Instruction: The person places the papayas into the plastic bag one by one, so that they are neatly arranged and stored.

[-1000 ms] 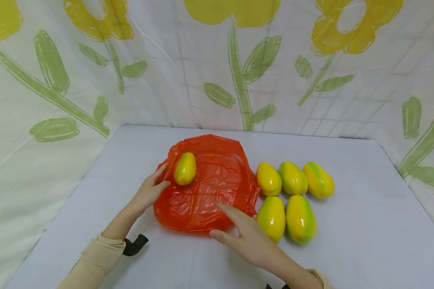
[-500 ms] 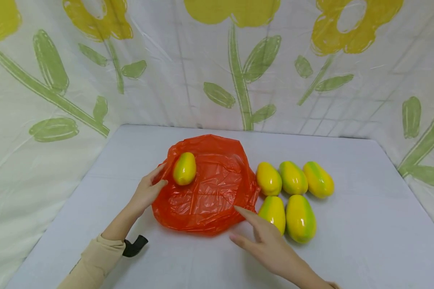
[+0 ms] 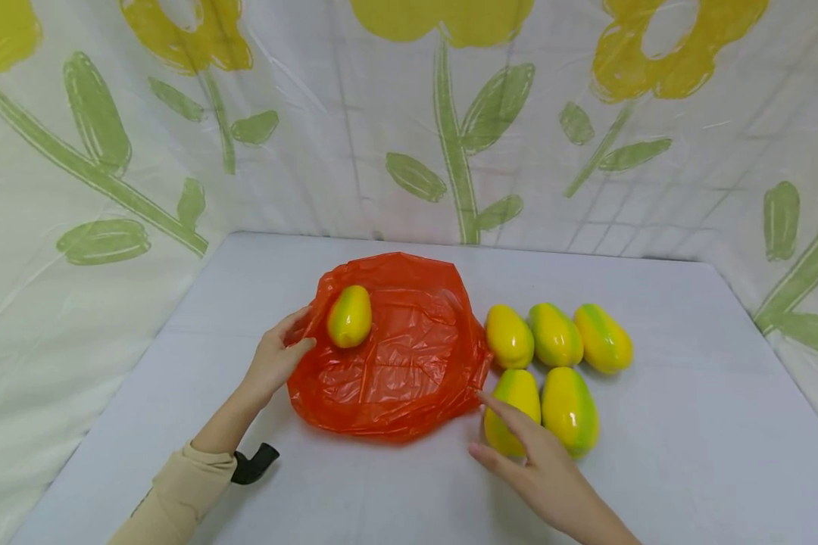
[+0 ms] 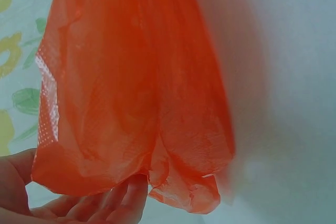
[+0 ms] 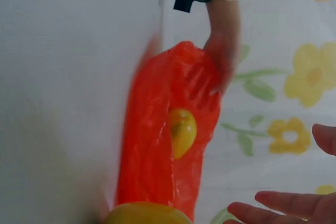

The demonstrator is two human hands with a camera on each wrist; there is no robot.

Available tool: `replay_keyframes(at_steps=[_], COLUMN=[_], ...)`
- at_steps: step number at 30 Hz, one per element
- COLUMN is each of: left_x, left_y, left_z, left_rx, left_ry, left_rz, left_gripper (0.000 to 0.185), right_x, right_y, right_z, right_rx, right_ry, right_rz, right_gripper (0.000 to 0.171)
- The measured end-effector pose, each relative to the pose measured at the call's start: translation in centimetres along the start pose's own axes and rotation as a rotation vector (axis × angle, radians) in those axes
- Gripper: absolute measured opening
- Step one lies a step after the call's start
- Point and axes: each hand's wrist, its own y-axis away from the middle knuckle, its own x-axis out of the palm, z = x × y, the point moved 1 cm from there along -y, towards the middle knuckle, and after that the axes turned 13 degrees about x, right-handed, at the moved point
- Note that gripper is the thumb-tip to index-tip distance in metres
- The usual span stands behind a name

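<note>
A red plastic bag (image 3: 409, 341) lies spread with its mouth towards the head camera. Inside it, against the left wall, is a yellow papaya (image 3: 350, 316) with a green stripe. My left hand (image 3: 273, 363) rests against the outside of the bag's left edge, fingers extended; in the right wrist view they show through the thin plastic. My right hand (image 3: 545, 469) hovers with spread fingers by the near papaya (image 3: 514, 412), partly covering it, and holds nothing. Right beside that fruit lies another papaya (image 3: 569, 412). The left wrist view shows the bag's side (image 4: 121, 87) above the fingers.
Three more papayas form a row behind these two: a left one (image 3: 509, 337), a middle one (image 3: 555, 335) and a right one (image 3: 603, 338). A white table (image 3: 709, 424) bears everything. Behind it hangs a flower-printed curtain (image 3: 327, 151). A black strap (image 3: 254, 463) sticks out at the left sleeve.
My right hand has moved rightward, from in front of the bag to the near papayas. The left hand has stayed at the bag's left edge, shifting only slightly.
</note>
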Motion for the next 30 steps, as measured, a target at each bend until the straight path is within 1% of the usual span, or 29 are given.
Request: replay_keyframes(at_steps=[9,15,19,23,25,30], left_x=[0.0,-0.1,-0.1,0.0,0.0,0.1], left_y=[-0.2,-0.1,-0.1,-0.1,0.0,0.0], left_z=[0.2,0.2,0.2,0.2,0.2,0.3], left_rx=[0.003,-0.012,-0.022,-0.023,-0.019,-0.011], left_ry=[0.001,0.003,0.008,0.014,0.015,0.019], left_rz=[0.003,0.000,0.000,0.004,0.007,0.011], left_gripper=[0.054,0.054,0.054,0.054,0.054,0.055], right_x=[-0.1,-0.8,-1.6,-2.7,-3.3,-5.0], right_y=[0.6,1.2,1.6,2.1,2.1,1.6], right_z=[-1.6,-3.3,-4.3,-5.1,-5.5,-6.4], right_rx=[0.039,0.126,0.152,0.157,0.137,0.098], right_ry=[-0.026,-0.007,-0.008,-0.035,-0.047,-0.037], right_rz=[0.025,0.011,-0.008,-0.050,-0.100,-0.217], right_gripper=[0.063,0.063,0.061,0.061,0.061,0.063])
